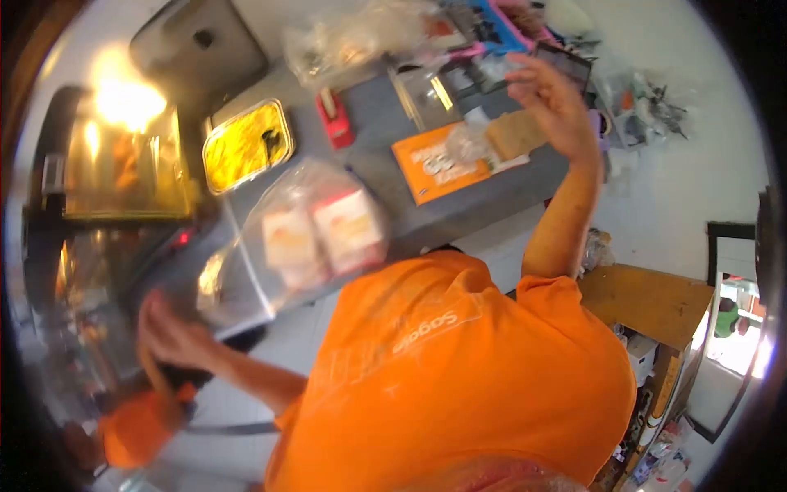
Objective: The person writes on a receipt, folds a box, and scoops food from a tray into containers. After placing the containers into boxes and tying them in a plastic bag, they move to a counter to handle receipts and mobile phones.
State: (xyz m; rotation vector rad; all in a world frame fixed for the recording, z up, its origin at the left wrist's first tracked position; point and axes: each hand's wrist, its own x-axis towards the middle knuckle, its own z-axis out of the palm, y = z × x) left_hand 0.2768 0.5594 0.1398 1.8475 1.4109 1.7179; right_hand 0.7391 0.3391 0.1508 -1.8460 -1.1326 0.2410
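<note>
My right hand (557, 107) is raised over the right end of the grey counter (377, 168), its fingers apart and nothing visible in them. Just beside its wrist lie a brown piece of paper or card (516, 135), a crumpled clear plastic bag (468, 146) and an orange printed packet (430, 176). My left hand (168, 332) is off the counter's near left edge, smeared by motion, so its fingers cannot be read. A clear plastic bag holding two white-and-red boxes (348, 225) stands on the counter between my arms.
Behind the bag are a metal tray of yellow food (238, 152) with a dark utensil and a red stapler-like object (334, 123). A lit glass display case (123, 164) stands left. Another person in orange (135, 430) is at lower left. A wooden table (648, 303) stands right.
</note>
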